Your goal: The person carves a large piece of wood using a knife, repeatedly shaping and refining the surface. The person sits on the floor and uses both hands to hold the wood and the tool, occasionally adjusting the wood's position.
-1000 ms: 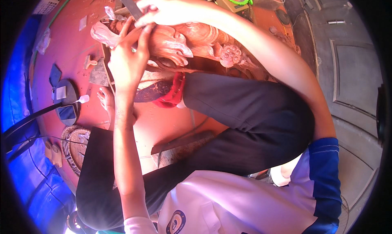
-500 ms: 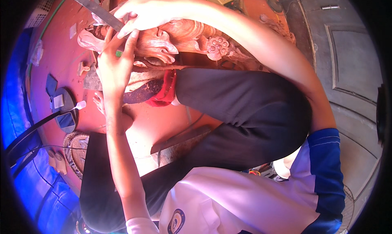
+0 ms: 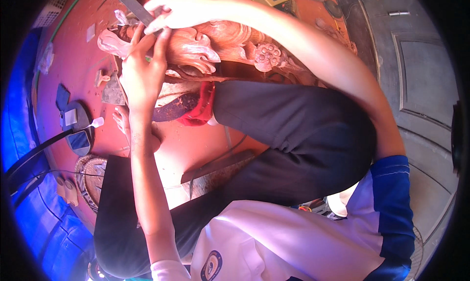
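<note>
My right hand (image 3: 183, 9) curls round a flat grey metal file (image 3: 131, 5), which slants up to the top edge of the picture. My left hand (image 3: 143, 70) reaches up from below. Its fingers are stretched apart, and their tips meet the file's lower end beside my right fingertips. A small green patch shows between the left fingers; what it belongs to is hidden. Beneath both hands lies a reddish-brown wood carving (image 3: 205, 50) with flowing leaf shapes and a round seed-pod flower (image 3: 267, 56). The file's contact with the wood is covered by my fingers.
My bent leg (image 3: 293, 129) in black trousers lies close below the carving. A red cloth (image 3: 199, 104) is next to it. A wooden piece (image 3: 220, 173) rests on the floor. Dark devices with a cable (image 3: 78, 126) lie at left, and a grey door (image 3: 426, 70) stands at right.
The file has shifted right and upward with both hands, its tip now beyond the top edge. The whole view has also moved slightly.
</note>
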`<action>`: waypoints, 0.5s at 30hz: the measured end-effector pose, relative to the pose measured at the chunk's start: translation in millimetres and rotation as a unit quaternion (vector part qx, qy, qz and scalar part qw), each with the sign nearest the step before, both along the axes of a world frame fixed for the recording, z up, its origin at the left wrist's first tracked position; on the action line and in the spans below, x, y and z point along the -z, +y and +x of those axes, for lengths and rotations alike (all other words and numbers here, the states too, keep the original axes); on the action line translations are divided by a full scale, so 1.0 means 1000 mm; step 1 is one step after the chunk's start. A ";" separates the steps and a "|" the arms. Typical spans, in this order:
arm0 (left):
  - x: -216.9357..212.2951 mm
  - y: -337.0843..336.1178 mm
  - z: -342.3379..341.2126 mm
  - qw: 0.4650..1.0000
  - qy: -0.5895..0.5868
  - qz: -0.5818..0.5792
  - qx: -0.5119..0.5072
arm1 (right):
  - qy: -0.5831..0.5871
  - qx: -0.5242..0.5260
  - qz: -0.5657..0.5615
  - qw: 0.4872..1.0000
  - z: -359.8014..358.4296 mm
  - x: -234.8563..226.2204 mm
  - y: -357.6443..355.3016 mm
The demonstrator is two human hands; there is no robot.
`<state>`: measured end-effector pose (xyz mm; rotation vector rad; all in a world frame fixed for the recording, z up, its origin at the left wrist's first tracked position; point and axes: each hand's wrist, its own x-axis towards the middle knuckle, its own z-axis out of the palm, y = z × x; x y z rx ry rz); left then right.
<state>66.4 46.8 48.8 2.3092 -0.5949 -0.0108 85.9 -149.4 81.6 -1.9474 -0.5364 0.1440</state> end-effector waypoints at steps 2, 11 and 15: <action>-0.015 -0.007 -0.011 1.000 0.009 0.014 -0.008 | 0.032 -0.076 0.057 0.995 -0.007 -0.007 -0.011; -0.004 -0.004 -0.011 0.998 -0.052 -0.013 -0.021 | 0.019 -0.084 0.141 0.986 0.004 0.021 -0.009; -0.007 -0.012 -0.008 0.999 -0.025 -0.009 -0.045 | -0.025 -0.042 0.099 0.994 0.005 0.015 -0.010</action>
